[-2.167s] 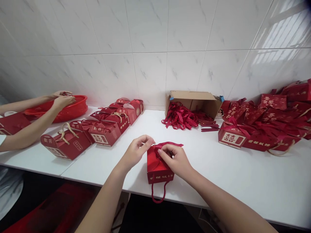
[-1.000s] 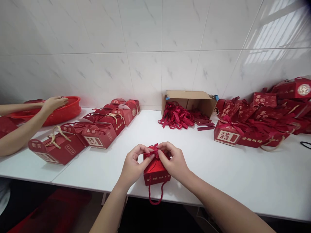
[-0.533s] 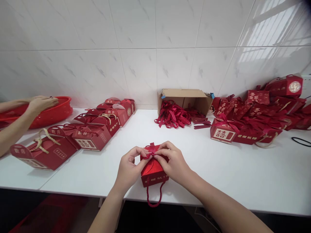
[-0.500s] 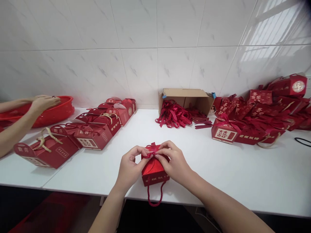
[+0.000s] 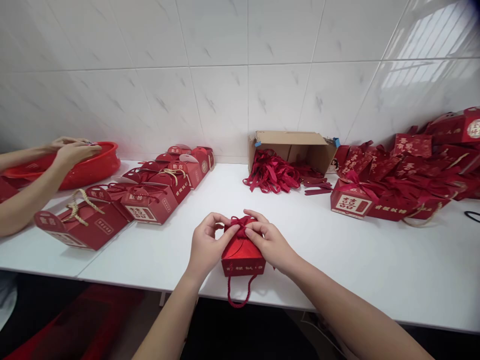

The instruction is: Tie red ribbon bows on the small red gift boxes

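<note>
A small red gift box [image 5: 242, 255] stands near the front edge of the white table [image 5: 375, 270], its red cord handle [image 5: 237, 295] hanging over the edge. A red ribbon [image 5: 240, 222] is bunched into a bow on the box's top. My left hand [image 5: 207, 245] pinches the ribbon from the left with thumb and fingers. My right hand [image 5: 270, 242] pinches it from the right. Both hands rest against the top of the box.
A row of red handled boxes [image 5: 150, 192] lies at the left. A cardboard box [image 5: 292, 147] spilling red ribbons [image 5: 272, 175] stands at the back. A heap of red boxes [image 5: 405, 175] fills the right. Another person's hands [image 5: 73, 150] are at a red basin [image 5: 101, 162].
The long loose ribbon I held above the box has been drawn into a small bow on its top. My hands have closed in on it. The view has shifted slightly.
</note>
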Motion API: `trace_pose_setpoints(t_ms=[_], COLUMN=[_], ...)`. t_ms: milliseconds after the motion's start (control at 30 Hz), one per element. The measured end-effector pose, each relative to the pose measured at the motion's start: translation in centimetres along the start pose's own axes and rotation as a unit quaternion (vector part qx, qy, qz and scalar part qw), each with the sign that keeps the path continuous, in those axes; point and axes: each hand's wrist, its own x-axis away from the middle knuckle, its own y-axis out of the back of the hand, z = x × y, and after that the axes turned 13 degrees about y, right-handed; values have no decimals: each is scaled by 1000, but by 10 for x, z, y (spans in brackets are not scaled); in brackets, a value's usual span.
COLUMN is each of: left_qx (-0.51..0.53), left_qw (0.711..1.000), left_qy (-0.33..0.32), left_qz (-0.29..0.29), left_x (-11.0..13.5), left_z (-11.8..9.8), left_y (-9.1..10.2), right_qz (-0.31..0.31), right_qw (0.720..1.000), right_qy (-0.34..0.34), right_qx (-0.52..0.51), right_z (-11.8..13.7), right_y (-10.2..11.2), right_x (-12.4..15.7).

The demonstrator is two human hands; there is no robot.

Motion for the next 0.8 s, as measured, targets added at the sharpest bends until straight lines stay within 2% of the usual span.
trace_pose_setpoints(t_ms=[167, 267, 433, 633, 800], left_qx=[-192, -261, -275, -290, -308], left_qw=[979, 962, 958, 947, 936], left_qy=[-76, -75, -55, -55, -53], left_qz=[-6, 2, 59, 129, 159], left_x=[13, 12, 0, -6, -5], left_z=[-9, -14, -23, -35, -40], left_y=[9, 10, 11, 17, 21], right_qz=[-12, -9, -11, 57, 61], right_qw=[999, 998, 995, 978, 973], right_qy=[11, 21, 22, 83, 81], right_qx=[33, 52, 100, 181, 206], right_z=[1, 3, 9, 21, 18], right_y=[-1, 1, 7, 22, 36], right_x=[0, 0, 5, 19, 15])
